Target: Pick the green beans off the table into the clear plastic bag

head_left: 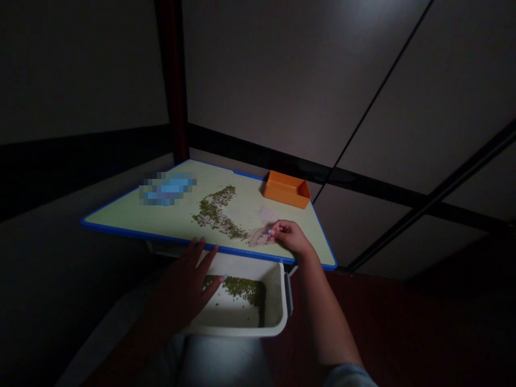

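My right hand (287,235) is over the right front part of the pale table, its fingers pinched on a pinkish see-through fan-shaped piece (262,237). Left of it, small green-brown bits (213,211) lie scattered in a curved band. With fingers spread, my left hand (193,282) is at the table's front edge, over the left part of a white bin (276,322); nothing shows in it. More green bits (245,287) lie inside the bin. Behind the pinched piece, a faint pale shape (268,214) rests on the table.
An orange open box (286,193) stands at the table's back right. A blurred blue item (167,189) lies at the back left. The table has a blue rim (133,231). Panelled walls stand behind, with a dark red post (173,80) at the corner.
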Motion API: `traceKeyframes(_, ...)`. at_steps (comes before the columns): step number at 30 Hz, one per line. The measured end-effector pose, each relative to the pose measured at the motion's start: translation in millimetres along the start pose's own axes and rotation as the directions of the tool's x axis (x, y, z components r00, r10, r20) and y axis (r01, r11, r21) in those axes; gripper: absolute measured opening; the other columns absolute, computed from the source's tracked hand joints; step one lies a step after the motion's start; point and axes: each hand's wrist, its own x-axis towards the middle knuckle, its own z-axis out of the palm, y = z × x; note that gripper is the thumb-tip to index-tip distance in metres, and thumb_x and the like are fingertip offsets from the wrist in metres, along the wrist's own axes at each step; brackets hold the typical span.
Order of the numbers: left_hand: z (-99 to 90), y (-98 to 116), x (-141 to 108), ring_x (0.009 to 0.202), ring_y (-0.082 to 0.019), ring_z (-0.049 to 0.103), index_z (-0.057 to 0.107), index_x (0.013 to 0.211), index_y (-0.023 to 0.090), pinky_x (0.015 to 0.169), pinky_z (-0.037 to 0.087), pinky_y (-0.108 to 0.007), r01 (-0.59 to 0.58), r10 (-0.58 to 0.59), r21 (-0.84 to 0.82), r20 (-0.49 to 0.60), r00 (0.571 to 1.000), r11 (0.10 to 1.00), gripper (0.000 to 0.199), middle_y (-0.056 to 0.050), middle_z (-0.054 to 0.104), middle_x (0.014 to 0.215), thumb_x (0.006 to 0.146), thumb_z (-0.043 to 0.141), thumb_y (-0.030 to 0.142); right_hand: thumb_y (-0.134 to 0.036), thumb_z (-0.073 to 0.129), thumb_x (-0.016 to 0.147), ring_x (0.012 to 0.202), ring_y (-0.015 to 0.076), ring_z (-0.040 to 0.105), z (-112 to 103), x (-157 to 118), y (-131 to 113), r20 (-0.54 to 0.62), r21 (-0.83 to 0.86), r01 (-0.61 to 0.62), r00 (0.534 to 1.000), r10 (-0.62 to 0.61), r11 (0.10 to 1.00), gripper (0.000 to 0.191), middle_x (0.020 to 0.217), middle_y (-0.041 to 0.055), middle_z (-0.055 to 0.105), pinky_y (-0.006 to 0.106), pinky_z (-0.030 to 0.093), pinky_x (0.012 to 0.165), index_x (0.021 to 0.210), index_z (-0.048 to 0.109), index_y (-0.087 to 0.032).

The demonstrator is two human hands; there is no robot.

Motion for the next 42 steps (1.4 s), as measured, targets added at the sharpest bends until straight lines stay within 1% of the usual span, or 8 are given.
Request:
traceKeyframes(4, -1.5, 1, 0, 0.137, -0.040, 0.042, 0.055, 0.132, 0.011, 0.102, 0.047, -0.055, -0.025, 0.026, 0.021, -0.015, 1.000, 0.999, 0.060, -0.026, 0.050, 0.143, 0.088, 0.046, 0.051, -0.042, 0.081, 0.061, 0.053, 0.0110, 0.054, -1, 1, 3, -0.030, -0.028, -0.011, 1.000, 0.010, 1.000, 0.033, 0.060, 0.0012, 0.065, 0.022, 0.037, 0.052, 0.063, 0.060, -0.016)
traceKeyframes(8, -4.2, 1, 2, 0.134, -0.041, 0.046, 0.056, 0.131, 0.010, 0.099, 0.049, -0.055, -0.049, 0.050, 0.039, -0.031, 0.998, 0.998, 0.059, -0.028, 0.052, 0.140, 0.088, 0.045, 0.049, -0.043, 0.078, 0.063, 0.055, 0.0114, 0.054, -2, 2, 5, -0.050, -0.051, 0.009, 0.999, -0.012, 0.999, 0.032, 0.062, 0.0019, 0.065, 0.022, 0.038, 0.053, 0.064, 0.059, -0.016)
traceKeyframes(14, -3.9, 2, 2, 0.134, -0.040, 0.046, 0.056, 0.131, 0.013, 0.099, 0.049, -0.055, -0.025, 0.026, 0.035, -0.026, 0.999, 0.999, 0.059, -0.025, 0.053, 0.140, 0.088, 0.045, 0.051, -0.045, 0.075, 0.068, 0.056, 0.0121, 0.053, -5, 4, 9, -0.080, -0.093, 0.045, 0.995, -0.052, 0.995, 0.031, 0.060, 0.0006, 0.062, 0.023, 0.039, 0.055, 0.067, 0.060, -0.017)
traceKeyframes(19, -2.8, 1, 1, 0.133, -0.040, 0.047, 0.056, 0.131, 0.011, 0.099, 0.050, -0.053, -0.045, 0.047, 0.053, -0.041, 0.998, 0.998, 0.059, -0.026, 0.053, 0.139, 0.088, 0.046, 0.050, -0.044, 0.075, 0.067, 0.058, 0.0128, 0.054, -6, 5, 10, -0.078, -0.096, 0.049, 0.995, -0.056, 0.994, 0.030, 0.063, 0.0014, 0.063, 0.024, 0.040, 0.056, 0.068, 0.061, -0.017)
traceKeyframes(25, 0.4, 0, 0, 0.137, -0.038, 0.043, 0.053, 0.134, 0.015, 0.102, 0.047, -0.053, -0.012, 0.012, 0.040, -0.017, 1.000, 0.999, 0.059, -0.023, 0.051, 0.143, 0.088, 0.047, 0.051, -0.044, 0.077, 0.066, 0.058, 0.0130, 0.055, -4, 3, 8, -0.072, -0.072, 0.038, 0.996, -0.043, 0.997, 0.031, 0.063, 0.0014, 0.064, 0.024, 0.041, 0.057, 0.067, 0.060, -0.018)
traceKeyframes(31, -0.1, 0, 0, 0.136, -0.040, 0.044, 0.055, 0.133, 0.012, 0.101, 0.048, -0.054, -0.023, 0.024, 0.034, -0.020, 1.000, 0.999, 0.060, -0.025, 0.051, 0.141, 0.088, 0.046, 0.051, -0.045, 0.078, 0.065, 0.055, 0.0122, 0.055, -2, 3, 6, -0.058, -0.024, 0.002, 0.998, -0.004, 1.000, 0.033, 0.062, 0.0014, 0.065, 0.023, 0.039, 0.054, 0.067, 0.060, -0.018)
traceKeyframes(36, -2.2, 1, 1, 0.135, -0.040, 0.045, 0.055, 0.133, 0.013, 0.099, 0.049, -0.054, -0.018, 0.018, 0.020, -0.017, 1.000, 1.000, 0.060, -0.025, 0.051, 0.142, 0.088, 0.045, 0.052, -0.045, 0.078, 0.064, 0.054, 0.0120, 0.054, -3, 4, 9, -0.043, -0.053, 0.014, 0.999, -0.016, 0.998, 0.033, 0.061, 0.0010, 0.064, 0.023, 0.039, 0.053, 0.065, 0.059, -0.018)
traceKeyframes(42, -3.8, 2, 1, 0.135, -0.039, 0.045, 0.056, 0.132, 0.012, 0.101, 0.048, -0.053, -0.029, 0.029, 0.030, -0.028, 0.999, 0.999, 0.059, -0.025, 0.052, 0.141, 0.089, 0.045, 0.050, -0.045, 0.074, 0.069, 0.059, 0.0132, 0.055, -7, 7, 18, -0.099, -0.114, 0.050, 0.993, -0.061, 0.992, 0.030, 0.064, 0.0019, 0.065, 0.023, 0.041, 0.055, 0.068, 0.060, -0.018)
